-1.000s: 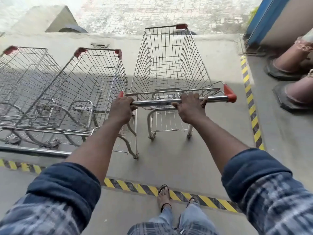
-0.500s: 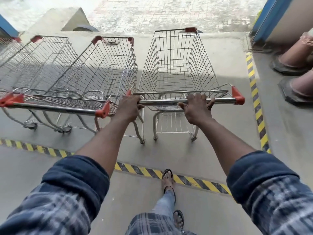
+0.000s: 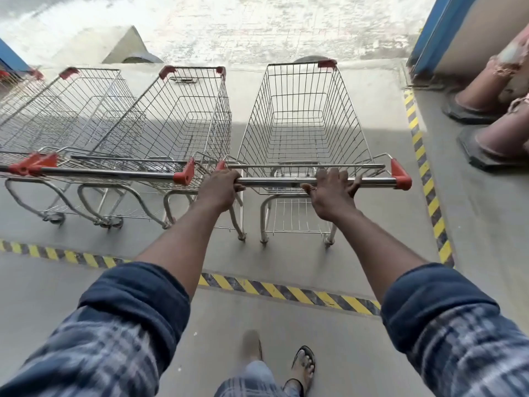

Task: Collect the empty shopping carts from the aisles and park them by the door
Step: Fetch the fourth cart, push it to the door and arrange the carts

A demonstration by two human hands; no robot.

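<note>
Left hand (image 3: 220, 189) grips cart handle (image 3: 274, 181); parked carts (image 3: 177, 124) just beside, cones (image 3: 499, 136) right.

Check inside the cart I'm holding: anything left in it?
Nothing visible: the cart shows only bare wire, with the floor seen through it. Its near end, behind the handle, left hand and right hand, is partly hidden.

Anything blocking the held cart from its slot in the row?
Nothing visible. The held cart sits level with the neighbouring cart close on its left; floor on its right is bare to the striped tape, cones beyond. A dark shape past its front rim is unclear.
</note>
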